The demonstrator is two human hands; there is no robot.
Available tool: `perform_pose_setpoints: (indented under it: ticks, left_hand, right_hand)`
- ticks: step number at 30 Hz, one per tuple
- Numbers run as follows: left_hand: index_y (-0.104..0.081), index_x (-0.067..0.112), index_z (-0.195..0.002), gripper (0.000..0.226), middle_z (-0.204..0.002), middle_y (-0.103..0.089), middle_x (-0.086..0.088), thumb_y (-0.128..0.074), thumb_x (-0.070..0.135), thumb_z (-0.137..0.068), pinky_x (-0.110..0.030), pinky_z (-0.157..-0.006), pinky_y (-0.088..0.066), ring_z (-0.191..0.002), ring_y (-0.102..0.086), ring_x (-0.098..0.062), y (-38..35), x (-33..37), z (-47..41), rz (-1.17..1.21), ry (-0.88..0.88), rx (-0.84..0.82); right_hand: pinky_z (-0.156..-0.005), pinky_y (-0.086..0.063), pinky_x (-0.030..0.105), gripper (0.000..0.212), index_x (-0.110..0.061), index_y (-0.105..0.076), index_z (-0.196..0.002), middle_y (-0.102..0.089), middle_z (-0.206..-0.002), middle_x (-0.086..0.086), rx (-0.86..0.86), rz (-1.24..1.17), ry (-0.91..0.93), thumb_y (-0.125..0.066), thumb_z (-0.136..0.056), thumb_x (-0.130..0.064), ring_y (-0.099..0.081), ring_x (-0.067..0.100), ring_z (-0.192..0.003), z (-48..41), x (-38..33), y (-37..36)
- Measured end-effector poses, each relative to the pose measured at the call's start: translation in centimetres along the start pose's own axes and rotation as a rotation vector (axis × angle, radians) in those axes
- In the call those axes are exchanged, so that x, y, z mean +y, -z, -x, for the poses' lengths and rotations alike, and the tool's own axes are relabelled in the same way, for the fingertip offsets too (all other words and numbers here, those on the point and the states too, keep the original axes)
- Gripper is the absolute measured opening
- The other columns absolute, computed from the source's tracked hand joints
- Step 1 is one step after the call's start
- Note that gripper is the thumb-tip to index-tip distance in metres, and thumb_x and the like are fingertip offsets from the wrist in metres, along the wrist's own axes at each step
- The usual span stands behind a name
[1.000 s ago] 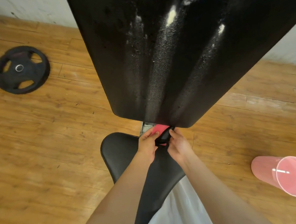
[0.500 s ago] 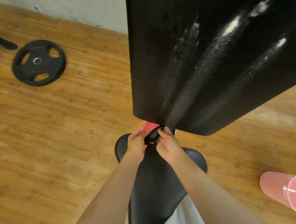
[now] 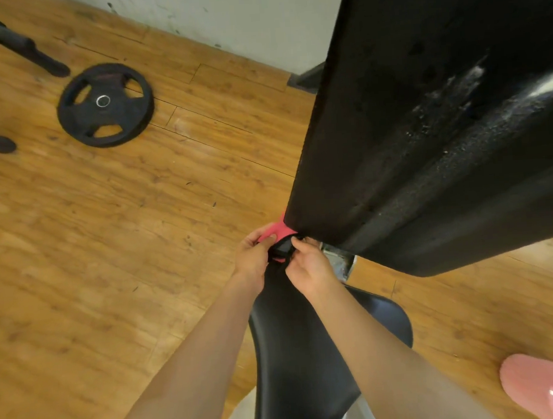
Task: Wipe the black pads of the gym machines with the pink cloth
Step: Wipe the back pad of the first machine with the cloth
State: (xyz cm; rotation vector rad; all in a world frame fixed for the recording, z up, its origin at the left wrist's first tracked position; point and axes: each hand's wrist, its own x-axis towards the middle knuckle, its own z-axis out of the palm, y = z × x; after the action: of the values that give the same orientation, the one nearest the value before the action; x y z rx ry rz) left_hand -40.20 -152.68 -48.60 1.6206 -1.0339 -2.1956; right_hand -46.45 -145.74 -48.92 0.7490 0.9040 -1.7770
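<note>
Hands are held together at the lower corner of a tall black back pad (image 3: 442,134), above a black seat pad (image 3: 297,353): a pink cloth (image 3: 278,230) is pinched by the left hand (image 3: 255,256), a small black part gripped by the right hand (image 3: 307,265).

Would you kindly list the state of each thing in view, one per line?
pink cloth: pinched in both hands at the back pad's lower corner
left hand: closed on the cloth
right hand: closed on the cloth
back pad: streaked white
weight plate: flat on floor
pink bucket: on its side
</note>
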Motion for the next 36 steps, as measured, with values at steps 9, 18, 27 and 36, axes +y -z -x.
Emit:
perform_pose_setpoints:
  ticks: [9,18,27,36]
  left_hand:
    - [-0.071,0.016,-0.101,0.029,-0.101,-0.071,-0.014,-0.051,-0.004,-0.093,-0.032,-0.073,-0.054,-0.095,-0.067,-0.027,1.3,1.0,0.8,-0.104,-0.111,-0.038]
    - [-0.063,0.007,-0.114,0.027,-0.104,-0.072,-0.009,-0.05,-0.003,-0.092,-0.026,-0.08,-0.057,-0.096,-0.069,-0.018,3.4,3.5,8.1,0.137,-0.15,-0.092]
    - [-0.058,0.002,-0.1,0.032,-0.092,-0.068,-0.009,-0.075,0.006,-0.072,-0.031,-0.073,-0.049,-0.084,-0.064,-0.019,0.5,8.6,16.4,0.05,-0.307,-0.196]
    - [-0.062,0.01,-0.105,0.035,-0.107,-0.069,-0.012,-0.078,0.022,-0.076,-0.049,-0.093,-0.05,-0.102,-0.065,-0.031,-3.8,12.0,21.9,-0.094,-0.429,-0.327]
  right_hand:
    - [-0.081,-0.05,0.036,0.036,-0.016,-0.056,-0.119,-0.063,-0.11,0.012,-0.027,0.009,-0.018,-0.035,-0.098,0.005,-0.061,0.025,-0.1,0.8,0.8,-1.2]
    - [-0.086,-0.054,0.035,0.055,-0.007,-0.046,-0.138,-0.062,-0.125,0.02,-0.276,0.117,-0.079,-0.048,-0.086,0.009,-0.062,0.03,-0.112,7.1,0.4,-2.5]
    - [-0.09,-0.052,0.035,0.043,-0.012,-0.056,-0.129,-0.065,-0.123,0.015,-0.354,0.338,0.139,-0.061,-0.087,-0.014,-0.062,0.026,-0.115,17.0,-4.5,-7.0]
    - [-0.087,-0.055,0.041,0.031,-0.021,-0.063,-0.116,-0.072,-0.108,0.008,-0.287,0.484,0.417,-0.064,-0.087,-0.01,-0.068,0.024,-0.102,24.9,-8.7,-9.0]
